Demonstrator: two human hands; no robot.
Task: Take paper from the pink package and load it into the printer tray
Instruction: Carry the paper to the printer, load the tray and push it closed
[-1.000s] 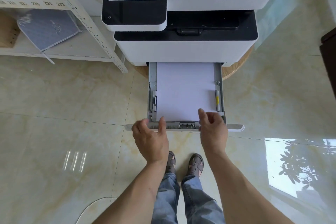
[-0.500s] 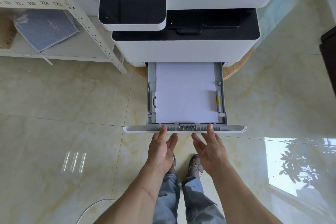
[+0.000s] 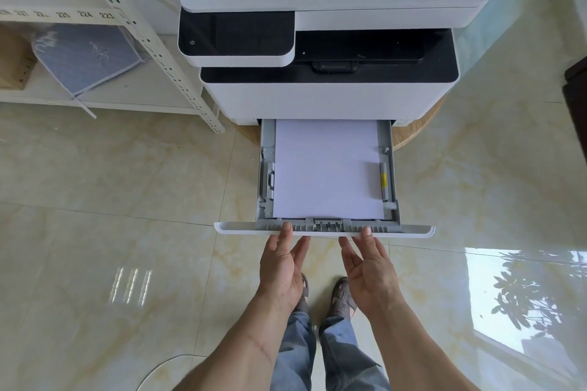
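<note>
Closest to you are your jeans [image 3: 298,355] and sandals [image 3: 344,297] on the glossy tiled floor [image 3: 127,263], with both forearms reaching forward over them. Your left hand [image 3: 282,267] and right hand [image 3: 370,273] are open, fingers straight and slightly spread, palms turned toward each other. A second ago both hands were curled over the near edge of the tray with the thumbs up on the paper; since then they have dropped back to your side of the tray front, and over the last half second they have hardly shifted. Now only the fingertips reach the white front panel of the tray [image 3: 413,230]; the left thumb tip and the right thumb tip lie on the grey ribbed lip. Whether the other fingers press the underside of the panel is hard to tell from this angle.

The paper [image 3: 327,168] lies flat in the pulled-out tray, squared between the grey side guides, its far end under the printer body. It sits just as it did in the earlier frames, and the tray is as far out as before.

Beyond that stands the white and black printer [image 3: 330,98] on a round wooden stand [image 3: 416,133]. To the left is a white metal shelf [image 3: 178,73] holding a blue cloth bag [image 3: 85,57].
</note>
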